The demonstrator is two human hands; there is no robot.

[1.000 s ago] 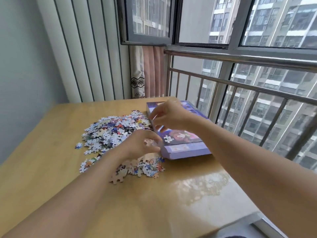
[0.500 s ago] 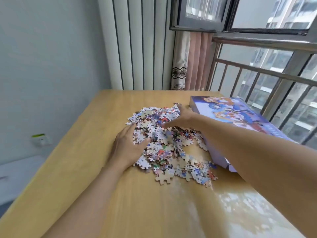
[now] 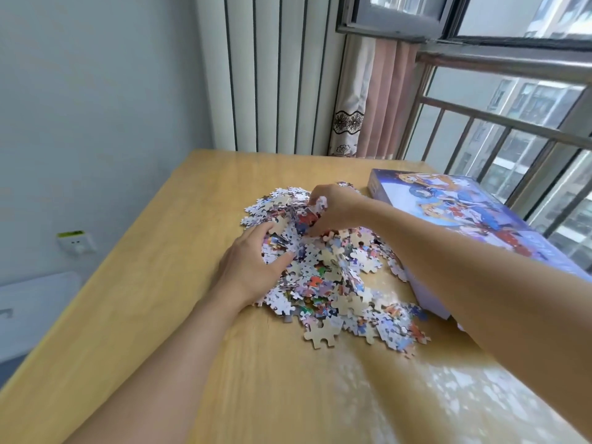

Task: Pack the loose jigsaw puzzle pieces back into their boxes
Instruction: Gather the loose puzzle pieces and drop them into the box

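Both hands dig into the jigsaw pieces (image 3: 326,277): left hand (image 3: 253,264) fingers curled around pieces at nine o'clock, right hand (image 3: 333,209) gripping a clump at twelve.

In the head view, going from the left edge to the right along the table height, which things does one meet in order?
Wall socket → left hand on the near-left of the pile → pile of puzzle pieces → purple puzzle box → window railing. The right hand overlaps the pile, so I leave it out.
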